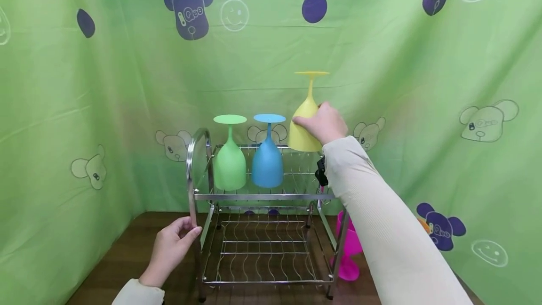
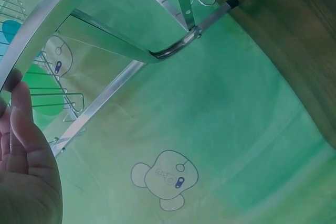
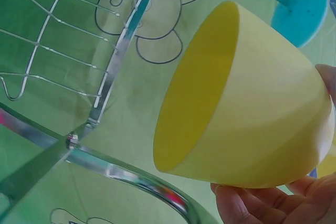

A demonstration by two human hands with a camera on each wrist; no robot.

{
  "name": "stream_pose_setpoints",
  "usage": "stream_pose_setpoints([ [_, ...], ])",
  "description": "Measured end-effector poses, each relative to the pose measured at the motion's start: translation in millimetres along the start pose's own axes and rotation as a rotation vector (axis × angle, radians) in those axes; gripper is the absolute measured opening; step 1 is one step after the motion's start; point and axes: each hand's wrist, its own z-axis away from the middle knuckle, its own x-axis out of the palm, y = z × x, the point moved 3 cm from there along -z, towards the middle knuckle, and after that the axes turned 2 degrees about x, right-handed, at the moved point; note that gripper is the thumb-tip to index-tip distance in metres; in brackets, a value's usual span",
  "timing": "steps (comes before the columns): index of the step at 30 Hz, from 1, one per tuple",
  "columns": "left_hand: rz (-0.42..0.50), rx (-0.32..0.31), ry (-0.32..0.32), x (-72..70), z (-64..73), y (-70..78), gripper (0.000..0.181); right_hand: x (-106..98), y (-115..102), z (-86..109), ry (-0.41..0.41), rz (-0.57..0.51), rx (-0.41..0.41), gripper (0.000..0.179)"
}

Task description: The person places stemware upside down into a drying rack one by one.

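Observation:
My right hand [image 1: 323, 124] grips the bowl of a yellow goblet [image 1: 306, 128], upside down with its foot on top. The goblet is above the right side of the metal dish rack [image 1: 258, 197]; its open rim faces the rack in the right wrist view. My left hand [image 1: 171, 244] pinches the rack's left front post, and its fingers [image 2: 21, 100] wrap that bar in the left wrist view. On the upper tier a green goblet [image 1: 230, 166] and a blue goblet [image 1: 267, 164] stand inverted side by side, left of the yellow one.
A pink goblet [image 1: 349, 267] stands on the wooden table [image 1: 127, 258] by the rack's right side, partly hidden behind the post and my right sleeve. An orange thing [image 1: 425, 225] shows behind that sleeve. Green printed cloth [image 1: 271, 51] encloses the back and sides.

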Motion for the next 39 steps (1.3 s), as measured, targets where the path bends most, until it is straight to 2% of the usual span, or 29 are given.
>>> stream_pose_setpoints([
  [2, 0.006, -0.002, -0.005, 1.1, -0.3, 0.8, 0.01, 1.4, 2.5, 1.0, -0.019, -0.001, 0.005, 0.07],
  [9, 0.011, 0.053, 0.018, 2.6, 1.5, 3.6, 0.011, 9.2, 9.2, 0.7, -0.091, 0.029, -0.024, 0.065],
  [17, -0.001, -0.005, -0.014, 3.5, -0.5, 3.8, 0.011, 18.4, 14.8, -2.6, -0.195, 0.06, -0.025, 0.061],
  [22, -0.008, -0.033, -0.025, 3.7, -0.5, 3.2, 0.011, 24.4, 16.0, -7.9, -0.22, 0.048, -0.016, 0.059],
  [26, -0.013, -0.032, -0.029, 4.4, 1.8, 2.0, 0.011, 28.7, 20.4, -9.5, -0.22, 0.033, -0.012, 0.06],
  [31, 0.002, 0.002, -0.019, 5.2, 1.5, 0.8, 0.011, 31.9, 26.8, -9.9, -0.22, 0.043, -0.01, 0.062],
  [35, 0.003, 0.016, -0.009, 2.7, 0.6, 1.3, 0.011, 35.2, 28.0, -10.2, -0.247, 0.035, -0.01, 0.064],
  [39, 0.013, 0.001, -0.025, 2.5, 0.0, 2.2, 0.011, 39.3, 30.7, -12.4, -0.304, 0.06, -0.011, 0.051],
])
